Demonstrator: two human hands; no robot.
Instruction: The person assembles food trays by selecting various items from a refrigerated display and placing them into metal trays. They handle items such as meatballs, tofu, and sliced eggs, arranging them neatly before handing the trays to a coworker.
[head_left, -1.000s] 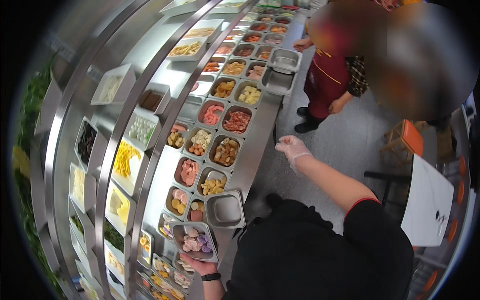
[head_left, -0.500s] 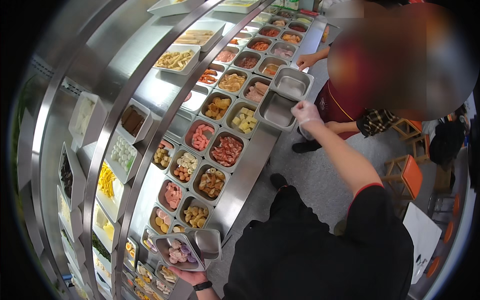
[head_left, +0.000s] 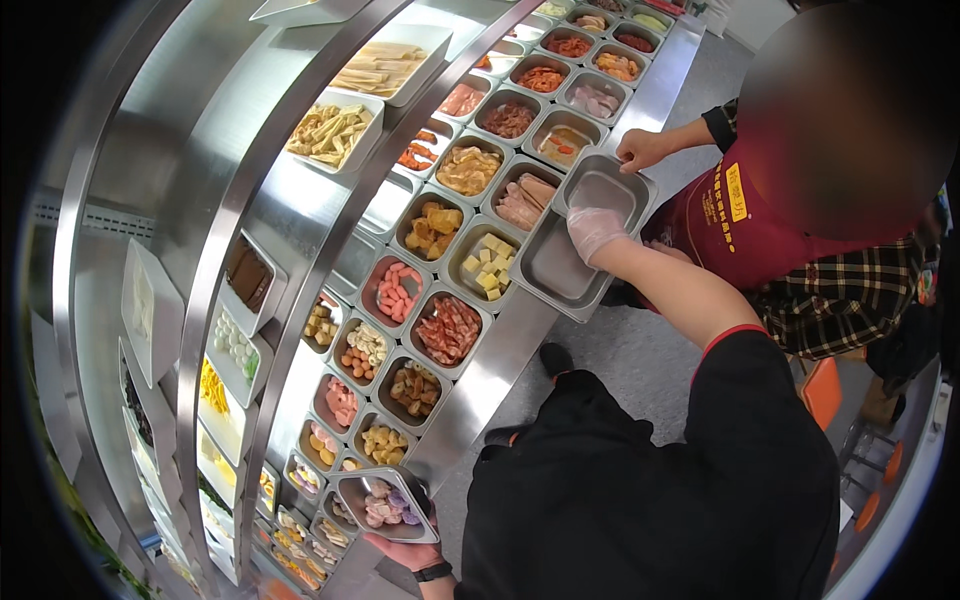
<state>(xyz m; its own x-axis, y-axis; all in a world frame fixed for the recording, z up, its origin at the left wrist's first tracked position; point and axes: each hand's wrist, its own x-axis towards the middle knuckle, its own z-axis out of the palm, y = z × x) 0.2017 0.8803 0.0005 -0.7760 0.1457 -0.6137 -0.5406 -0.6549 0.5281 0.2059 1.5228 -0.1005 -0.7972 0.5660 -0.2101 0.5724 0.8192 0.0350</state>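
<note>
My left hand, bare with a dark wristband, supports a metal pan from below. Pink and purple pieces lie in that pan, which is tilted. My right hand wears a clear glove and is closed at the rim of an empty metal pan; its fingertips are partly hidden. This pan juts over the counter's edge. A second empty pan adjoins it on the far side, with a co-worker's hand at its far rim.
Rows of metal food pans fill the counter, including yellow cubes, sliced red meat and pink sausages. Curved metal rails and shelves with white trays rise at the left. A co-worker in a maroon apron stands at the right.
My right hand has shifted from the right side of the nearer empty pan to where the two pans meet. The co-worker has come closer, a hand now at the far pan. The view has shifted.
</note>
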